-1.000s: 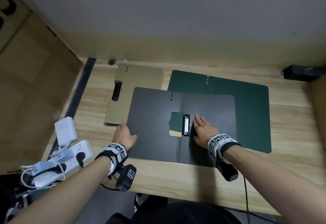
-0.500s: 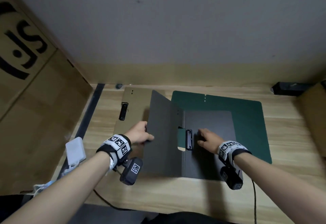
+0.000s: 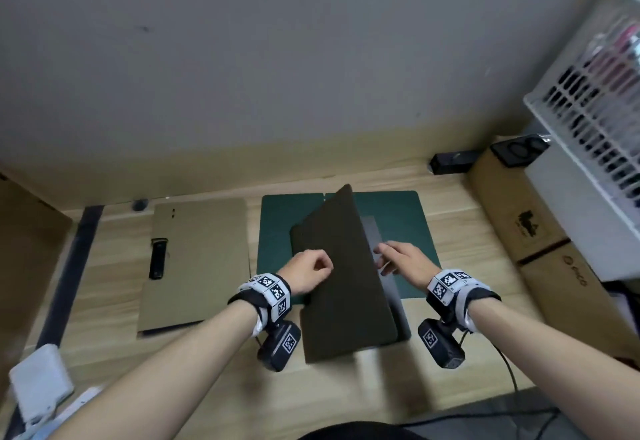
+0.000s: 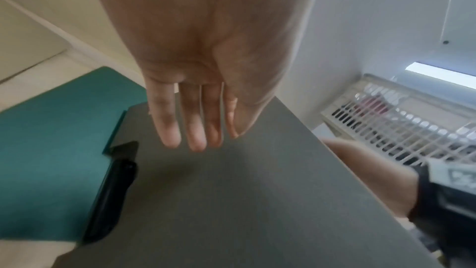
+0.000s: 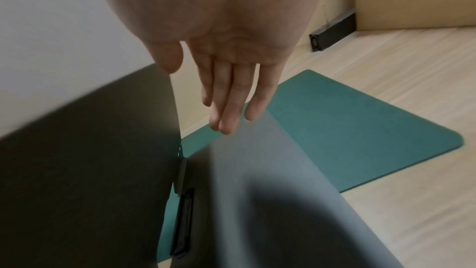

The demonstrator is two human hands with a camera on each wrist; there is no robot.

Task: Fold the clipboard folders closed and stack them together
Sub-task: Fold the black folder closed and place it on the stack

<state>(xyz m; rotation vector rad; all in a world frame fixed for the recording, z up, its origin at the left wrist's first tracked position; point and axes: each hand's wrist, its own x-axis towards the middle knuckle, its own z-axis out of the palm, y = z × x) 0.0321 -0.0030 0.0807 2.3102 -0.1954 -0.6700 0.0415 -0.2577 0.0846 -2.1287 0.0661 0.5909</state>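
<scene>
While the wooden desk (image 3: 457, 231) carries all three folders, the green folder (image 3: 398, 211) lies open flat at about one o'clock from the person, the tan folder (image 3: 201, 259) lies flat at eleven o'clock, and the black folder (image 3: 339, 283) sits on the green one at twelve, its cover tilted partway over toward the right.

The left hand (image 3: 306, 271) rests on that cover's outer face, fingers relaxed and straight, gripping nothing. The right hand (image 3: 403, 261) is loosely spread just under the descending cover, holding nothing.

My worry is that the cover closes onto the right fingers (image 5: 226, 109), or the folder skids across the green one underneath.

Brown cartons (image 3: 519, 231) at three o'clock carry dark printed marks, too blurred to read.
</scene>
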